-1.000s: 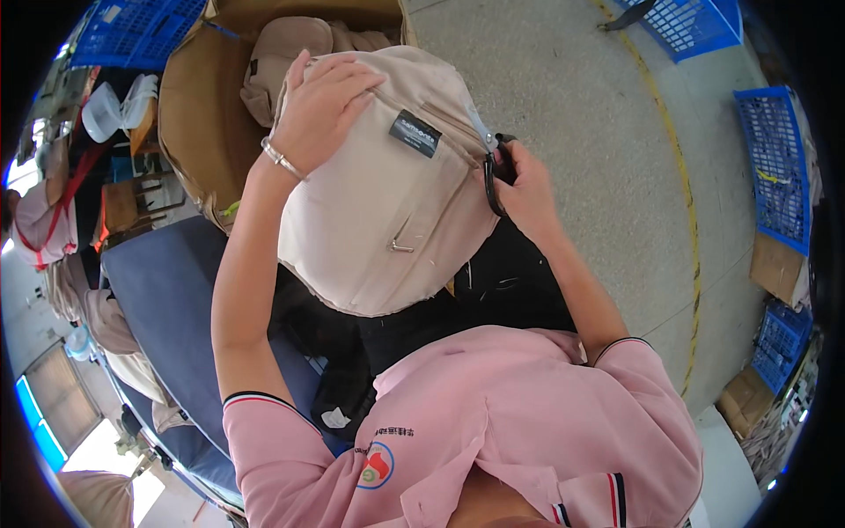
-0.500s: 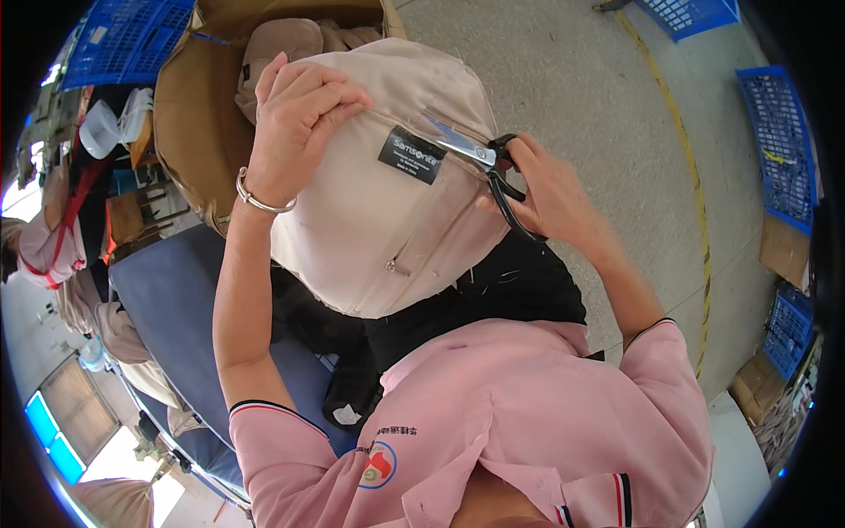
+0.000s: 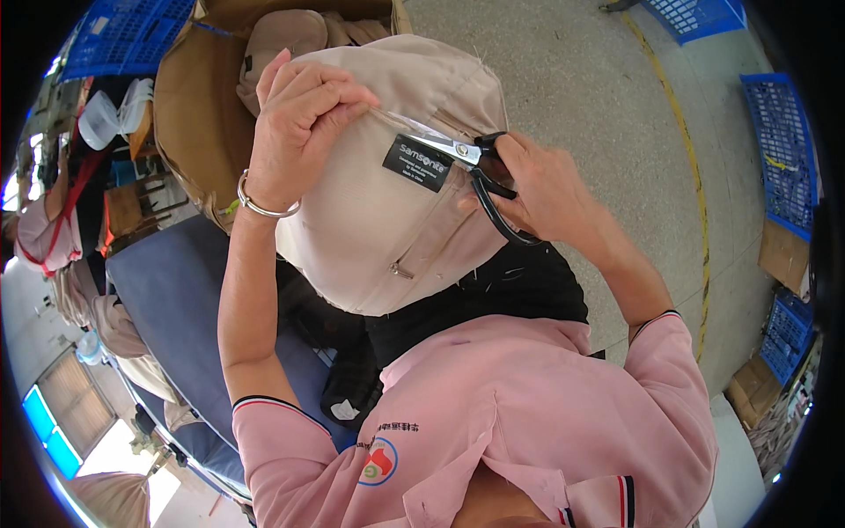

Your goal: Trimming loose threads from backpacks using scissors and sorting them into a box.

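Observation:
A beige fabric bag (image 3: 339, 238) lies across my lap, with a black label (image 3: 417, 164) sewn on and a zipper pull (image 3: 402, 271) on its front. At the bag's upper left, my left hand (image 3: 304, 119) is closed in a pinch on a seam or strip of its fabric. My right hand (image 3: 550, 189) grips black-handled scissors (image 3: 466, 153) by the loops. Their blades point left along the seam above the label, tips close to my left fingers. Loose thread ends show along the bag's edges.
Beyond the bag stands a large cardboard box (image 3: 189, 132) with more beige bags (image 3: 286, 42) inside. To the left is a dark blue padded surface (image 3: 167, 286). Blue plastic crates (image 3: 779, 150) line the right side, past a yellow floor line (image 3: 687, 145). Another person (image 3: 48, 233) is at far left.
The scissors have moved left along the seam, bringing the blades closer to my left fingers. My right hand has shifted left with them. The left hand keeps its pinch; the bag has shifted slightly.

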Demonstrator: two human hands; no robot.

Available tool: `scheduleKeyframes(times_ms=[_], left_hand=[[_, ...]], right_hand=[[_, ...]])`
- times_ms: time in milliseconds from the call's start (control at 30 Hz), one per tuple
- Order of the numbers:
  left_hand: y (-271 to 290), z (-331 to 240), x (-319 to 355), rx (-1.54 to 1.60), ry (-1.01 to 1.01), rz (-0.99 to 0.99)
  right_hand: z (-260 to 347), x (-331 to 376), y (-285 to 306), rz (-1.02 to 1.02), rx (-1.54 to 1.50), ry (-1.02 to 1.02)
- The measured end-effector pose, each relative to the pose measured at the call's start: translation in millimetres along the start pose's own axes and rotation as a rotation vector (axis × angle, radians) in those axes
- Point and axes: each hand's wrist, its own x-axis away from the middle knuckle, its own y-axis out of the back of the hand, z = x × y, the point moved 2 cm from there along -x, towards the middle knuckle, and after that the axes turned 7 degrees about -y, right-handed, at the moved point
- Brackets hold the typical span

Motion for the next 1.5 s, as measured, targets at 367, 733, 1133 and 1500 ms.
scheduleKeyframes(times_ms=[367, 733, 1133, 1500], left_hand=[[-10, 7, 0, 0.035, -0.013, -0.040], [-11, -10, 29, -0.001, 0.181, -0.309], [-110, -152, 258, 0.770, 1.402, -1.081], [-76, -112, 260, 0.587, 1.217, -1.144]], right_hand=[[-9, 2, -8, -0.002, -0.039, -0.073], [-14, -13, -29, 0.016, -0.104, -0.164], [-52, 19, -61, 0.020, -0.652, -0.511], [-33, 55, -75, 0.005, -0.822, -0.632]])
